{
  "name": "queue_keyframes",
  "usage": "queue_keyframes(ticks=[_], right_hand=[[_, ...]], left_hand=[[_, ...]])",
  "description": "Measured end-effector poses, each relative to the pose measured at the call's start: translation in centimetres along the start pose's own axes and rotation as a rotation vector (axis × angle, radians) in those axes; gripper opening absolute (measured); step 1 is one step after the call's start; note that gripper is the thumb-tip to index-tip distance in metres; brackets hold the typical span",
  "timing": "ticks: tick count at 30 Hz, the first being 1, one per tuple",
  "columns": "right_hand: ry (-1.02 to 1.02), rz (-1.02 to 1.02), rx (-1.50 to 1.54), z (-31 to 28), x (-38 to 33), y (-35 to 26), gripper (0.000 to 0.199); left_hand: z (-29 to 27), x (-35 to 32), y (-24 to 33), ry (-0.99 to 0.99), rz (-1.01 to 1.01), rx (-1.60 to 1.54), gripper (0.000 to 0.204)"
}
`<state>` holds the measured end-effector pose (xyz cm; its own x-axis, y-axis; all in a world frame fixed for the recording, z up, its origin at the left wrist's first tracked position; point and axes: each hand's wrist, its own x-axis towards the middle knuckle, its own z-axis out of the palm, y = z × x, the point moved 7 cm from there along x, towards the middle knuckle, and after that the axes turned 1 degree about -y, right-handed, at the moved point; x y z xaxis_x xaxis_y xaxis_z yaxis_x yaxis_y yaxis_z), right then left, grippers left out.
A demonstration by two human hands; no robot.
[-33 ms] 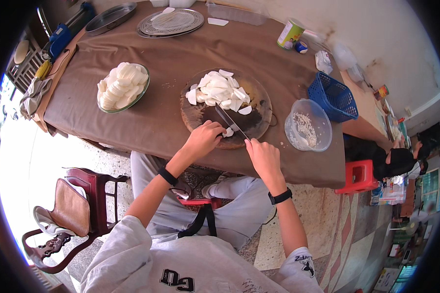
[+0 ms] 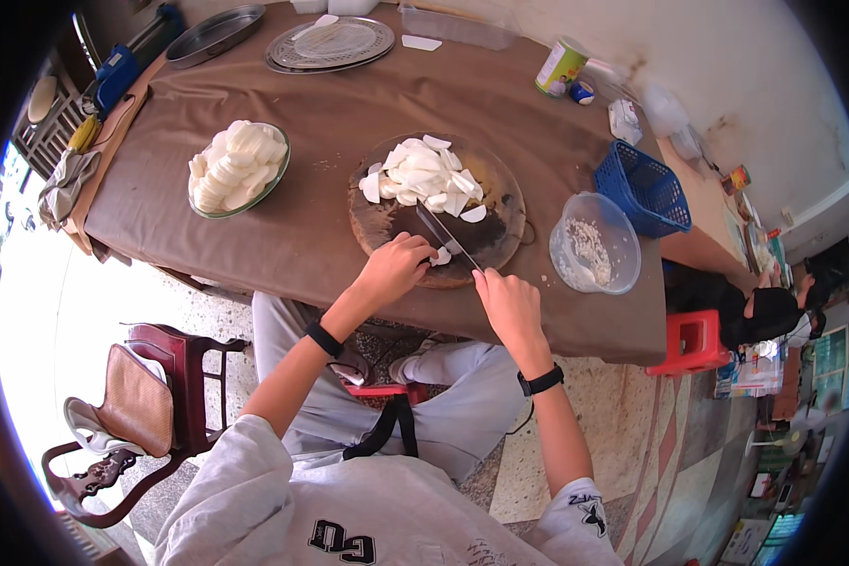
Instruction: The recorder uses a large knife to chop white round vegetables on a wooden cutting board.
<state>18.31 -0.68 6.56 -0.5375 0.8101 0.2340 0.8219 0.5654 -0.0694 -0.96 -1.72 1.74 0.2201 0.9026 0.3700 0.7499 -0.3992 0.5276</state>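
On a round wooden chopping board near the table's front edge, my right hand grips a knife by its handle. The blade slants up and left across the board, its tip close to a heap of white slices. My left hand is closed, fingertips pinching a small white piece of a vegetable beside the blade. What kind of vegetable it is I cannot tell. To the left, more white slices are piled high in a green-rimmed bowl.
Right of the board stand a clear plastic tub with small white bits and a blue basket. Metal trays, a green can and a plastic box line the far side. Beyond the table's right corner is a red stool.
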Motion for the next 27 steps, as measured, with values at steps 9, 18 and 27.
queue_keyframes(ticks=[9,18,27], right_hand=[[-0.011,0.015,0.013,0.1,0.0,0.2,0.044],[-0.013,0.016,0.006,0.1,0.1,0.2,0.045],[-0.019,0.020,0.016,0.3,0.1,0.0,0.045]], left_hand=[[0.2,0.6,0.5,0.001,0.061,0.099,0.017],[0.4,0.4,1.5,0.040,0.183,0.219,0.017],[1.5,0.3,2.0,0.124,0.117,0.287,0.012]])
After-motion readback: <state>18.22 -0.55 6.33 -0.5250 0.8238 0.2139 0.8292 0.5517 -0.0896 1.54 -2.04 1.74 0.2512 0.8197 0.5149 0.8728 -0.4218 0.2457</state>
